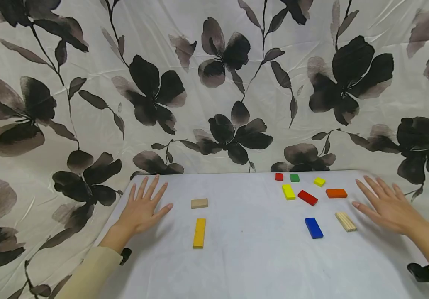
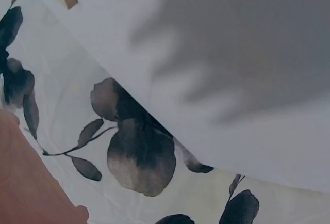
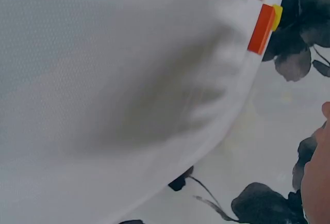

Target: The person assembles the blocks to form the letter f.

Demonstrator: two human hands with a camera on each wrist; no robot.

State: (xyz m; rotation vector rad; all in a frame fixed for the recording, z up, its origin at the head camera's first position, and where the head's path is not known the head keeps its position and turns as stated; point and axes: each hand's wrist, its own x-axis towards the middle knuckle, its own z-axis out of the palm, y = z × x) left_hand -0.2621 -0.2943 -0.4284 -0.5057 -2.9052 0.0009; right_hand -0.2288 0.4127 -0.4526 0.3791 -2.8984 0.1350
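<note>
At the left of the head view, my left hand point(image 1: 141, 209) hovers with fingers spread, holding nothing. Nearest to it are a plain wooden block point(image 1: 199, 203) and a long yellow block point(image 1: 199, 233). My right hand point(image 1: 390, 205) is spread the same way at the right, also holding nothing. Beside it lie a ridged light-wood block point(image 1: 346, 221), an orange block point(image 1: 336, 193) and a blue block point(image 1: 313, 228). Farther back are a long red block point(image 1: 307, 197), a yellow block point(image 1: 288, 192), a small red block point(image 1: 279, 177), a green block point(image 1: 294, 178) and a small yellow block point(image 1: 319, 181).
The blocks lie on a white table point(image 1: 252, 265). Behind it hangs a white cloth point(image 1: 199, 99) with dark flowers, which also shows past the table's edges in both wrist views. Each hand casts a shadow on the tabletop.
</note>
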